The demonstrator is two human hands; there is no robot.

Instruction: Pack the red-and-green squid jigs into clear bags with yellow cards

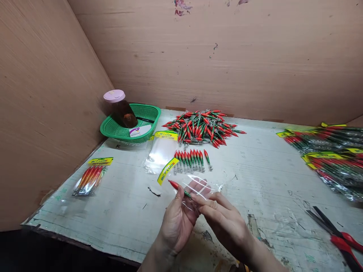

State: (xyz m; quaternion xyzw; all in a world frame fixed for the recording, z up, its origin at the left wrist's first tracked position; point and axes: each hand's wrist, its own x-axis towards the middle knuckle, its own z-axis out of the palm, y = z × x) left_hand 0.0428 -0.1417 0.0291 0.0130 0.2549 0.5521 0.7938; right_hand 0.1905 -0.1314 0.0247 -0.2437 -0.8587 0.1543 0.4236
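Observation:
My left hand (177,224) cradles a clear plastic bag (213,186) with a yellow BCT LURE header, its fingers behind the film. Its thumb presses a red-and-green fishing lure (174,184), whose red tip points toward the header. The fingers of my right hand (227,221) are closed at the lure's green tail end; whether the lure is inside the bag I cannot tell. Just beyond my hands lies a row of similar lures (193,160), with one set slightly apart on the right. Flat empty bags (161,153) with yellow headers are stacked beside that row.
A large lure pile (201,126) lies at the back. At the back left, a green basket (106,130) holds a lidded container (121,111). A filled pack (90,177) lies left. Filled packs (334,166) and red-handled scissors (342,243) are on the right.

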